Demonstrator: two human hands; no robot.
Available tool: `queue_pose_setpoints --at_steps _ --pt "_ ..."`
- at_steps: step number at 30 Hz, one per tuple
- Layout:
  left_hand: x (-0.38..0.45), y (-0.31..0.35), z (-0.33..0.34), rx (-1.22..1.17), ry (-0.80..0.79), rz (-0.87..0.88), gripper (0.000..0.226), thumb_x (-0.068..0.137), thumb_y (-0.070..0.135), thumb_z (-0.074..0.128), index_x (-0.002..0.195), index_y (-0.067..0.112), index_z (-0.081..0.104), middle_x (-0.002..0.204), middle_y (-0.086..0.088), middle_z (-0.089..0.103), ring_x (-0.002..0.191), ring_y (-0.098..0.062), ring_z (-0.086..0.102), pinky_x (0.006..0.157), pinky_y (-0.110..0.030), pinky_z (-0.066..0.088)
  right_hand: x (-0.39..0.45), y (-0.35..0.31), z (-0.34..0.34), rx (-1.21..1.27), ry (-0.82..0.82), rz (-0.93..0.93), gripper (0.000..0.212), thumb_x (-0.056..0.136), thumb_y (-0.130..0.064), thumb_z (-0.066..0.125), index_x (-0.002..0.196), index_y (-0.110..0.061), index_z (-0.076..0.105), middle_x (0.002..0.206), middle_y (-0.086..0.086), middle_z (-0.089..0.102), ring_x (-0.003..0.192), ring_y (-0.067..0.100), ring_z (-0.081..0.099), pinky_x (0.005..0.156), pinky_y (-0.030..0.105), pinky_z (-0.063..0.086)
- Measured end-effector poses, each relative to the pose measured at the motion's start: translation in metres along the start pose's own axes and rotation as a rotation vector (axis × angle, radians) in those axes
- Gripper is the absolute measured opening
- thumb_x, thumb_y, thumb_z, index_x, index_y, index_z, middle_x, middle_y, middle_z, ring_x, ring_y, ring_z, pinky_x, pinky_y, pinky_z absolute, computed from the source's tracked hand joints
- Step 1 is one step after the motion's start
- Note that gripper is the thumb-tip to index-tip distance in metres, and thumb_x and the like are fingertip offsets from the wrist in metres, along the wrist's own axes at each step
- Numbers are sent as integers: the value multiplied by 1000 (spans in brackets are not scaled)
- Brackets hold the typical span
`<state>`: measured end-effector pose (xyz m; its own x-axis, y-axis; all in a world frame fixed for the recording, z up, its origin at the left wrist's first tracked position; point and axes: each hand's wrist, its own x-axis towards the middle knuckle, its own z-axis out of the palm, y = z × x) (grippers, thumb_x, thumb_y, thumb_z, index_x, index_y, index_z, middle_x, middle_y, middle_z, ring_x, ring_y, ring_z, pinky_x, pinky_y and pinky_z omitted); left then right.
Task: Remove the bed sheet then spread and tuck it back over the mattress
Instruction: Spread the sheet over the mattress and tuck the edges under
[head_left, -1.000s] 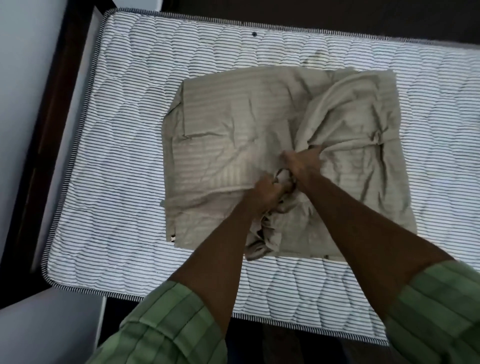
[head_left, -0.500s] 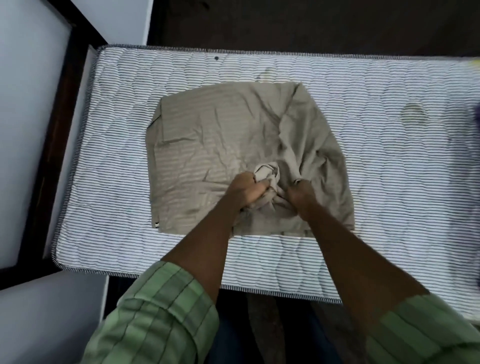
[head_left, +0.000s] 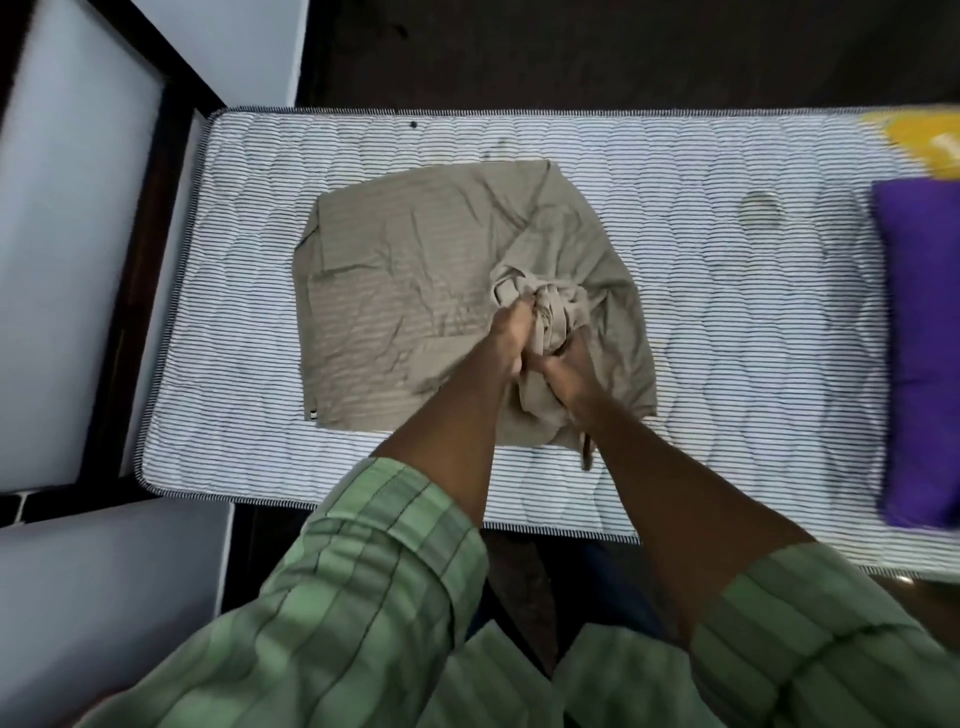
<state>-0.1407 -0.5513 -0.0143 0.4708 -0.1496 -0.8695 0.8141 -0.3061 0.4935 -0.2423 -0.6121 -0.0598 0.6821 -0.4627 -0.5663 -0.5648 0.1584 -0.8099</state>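
A beige striped bed sheet lies folded in a rough square on the bare striped quilted mattress. Its right part is gathered into a bunch near the middle. My left hand grips that bunch from the left, fingers curled into the cloth. My right hand grips the same bunch from the right and slightly nearer to me. Both hands sit close together, almost touching. A loose strip of the sheet hangs down by my right wrist.
A purple pillow lies on the mattress at the right edge, with a yellow object behind it. A dark wooden bed frame runs along the left. Pale walls stand at the left; dark floor lies beyond the far side.
The sheet's right flap has been pulled inward and bunched tighter between my hands. My hands have come closer together. The view has swung right, bringing the purple pillow into sight.
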Motion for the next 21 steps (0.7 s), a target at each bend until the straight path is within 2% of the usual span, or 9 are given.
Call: queue_pose_setpoints --at_steps 2,6,9,11,13,15,16,18,21 --pt "-10 8 0 30 12 34 44 98 46 58 113 7 73 106 -5 74 100 -24 72 82 -33 59 7 -1 2 -81 73 -16 59 64 -23 81 121 -27 66 108 -6 76 104 16 72 95 42 58" --pt "-21 16 -3 127 -8 68 31 93 33 69 111 8 74 100 -7 77 84 -23 72 62 -26 54 -13 -43 1 -164 139 -8 46 76 -18 61 121 -19 71 112 3 76 110 24 69 96 38 56" --pt "-27 18 1 251 -14 110 18 89 25 76 95 9 71 88 -9 74 70 -16 67 54 -19 51 -22 -63 -20 -176 266 -32 34 93 -19 61 124 -9 69 118 14 72 113 31 66 91 34 50" --pt "-32 20 6 372 7 112 13 88 21 77 86 12 68 80 -8 69 65 -17 62 51 -20 47 -22 -75 -43 -193 413 -43 41 93 -26 60 127 -4 66 123 20 69 118 37 63 96 36 46" --pt "-42 27 15 454 2 134 15 92 25 71 96 11 69 85 -9 69 76 -24 66 62 -27 52 -18 -88 -66 -228 544 48 37 93 -21 59 126 -7 67 124 18 69 120 36 62 98 34 44" --pt "-50 35 34 497 -61 186 33 98 31 62 119 7 69 113 -15 72 103 -32 68 82 -36 57 -14 -96 -83 -310 562 121 28 93 -15 61 119 -10 70 119 16 71 118 36 63 95 37 49" --pt "-56 41 49 521 -88 219 40 99 33 59 128 6 66 126 -14 69 113 -31 66 88 -35 54 -12 -99 -91 -353 543 118 26 91 -14 62 115 -10 71 115 16 72 115 38 64 93 38 51" --pt "-70 49 79 527 -116 260 44 101 34 59 135 8 62 131 -2 63 116 -24 61 86 -27 45 -12 -105 -106 -400 518 98 22 89 -14 64 108 -9 74 109 17 73 110 38 66 88 39 52" --pt "-80 57 123 527 -213 267 48 100 41 58 139 14 61 136 -6 64 118 -25 62 88 -29 47 -7 -113 -141 -361 566 137 21 91 -22 66 104 -11 77 106 16 74 108 36 68 87 36 53"
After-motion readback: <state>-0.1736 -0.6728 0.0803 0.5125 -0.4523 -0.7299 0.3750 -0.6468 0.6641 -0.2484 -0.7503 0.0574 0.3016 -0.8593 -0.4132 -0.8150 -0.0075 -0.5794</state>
